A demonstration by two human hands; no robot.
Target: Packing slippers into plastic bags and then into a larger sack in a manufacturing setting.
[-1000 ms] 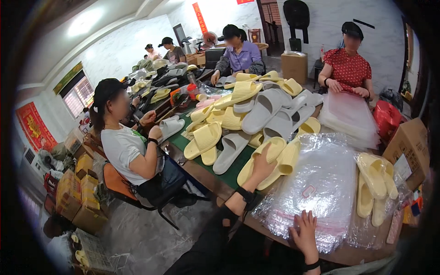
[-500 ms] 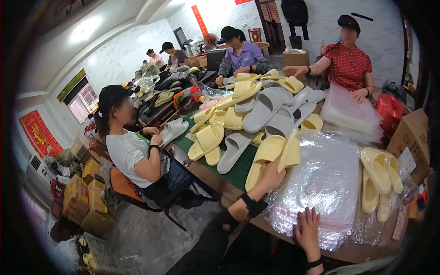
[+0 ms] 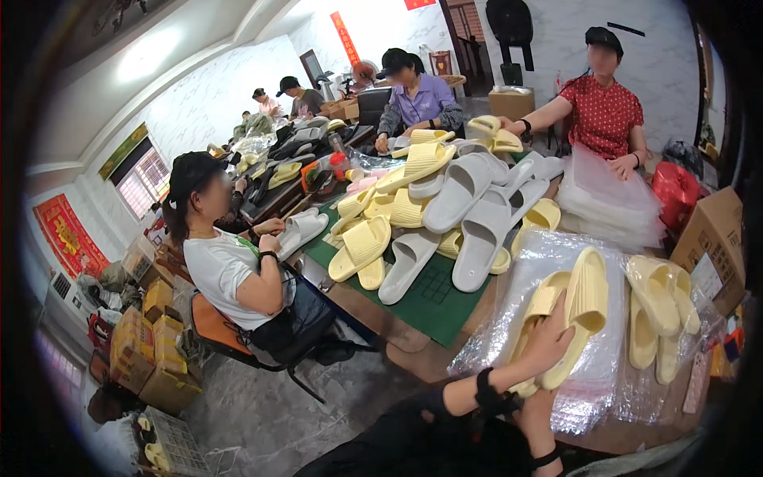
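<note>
A pair of ribbed yellow slippers point(image 3: 591, 292) is in my left hand point(image 3: 548, 343), whose fingers are wrapped about their straps. The pair is held over a stack of clear plastic bags point(image 3: 586, 404) at the table's near right. Close below the left wrist is my right hand point(image 3: 537, 410); its fingers are hidden behind the left hand and the slippers. Beyond my hands lies a heap of loose slippers, among them a grey slipper point(image 3: 482, 238) and a yellow slipper point(image 3: 359, 249).
Bagged yellow slippers point(image 3: 653, 298) lie right of the stack, near a cardboard box point(image 3: 711, 253). A green mat point(image 3: 433, 306) lies under the heap. Across the table, a person in red point(image 3: 604, 111) holds yellow slippers beside more clear bags point(image 3: 608, 199). Another person point(image 3: 226, 262) sits at left.
My left hand has carried the yellow pair from the heap rightward over the bags. My right hand, earlier flat on the bags, is now partly hidden. The person in red has lifted yellow slippers.
</note>
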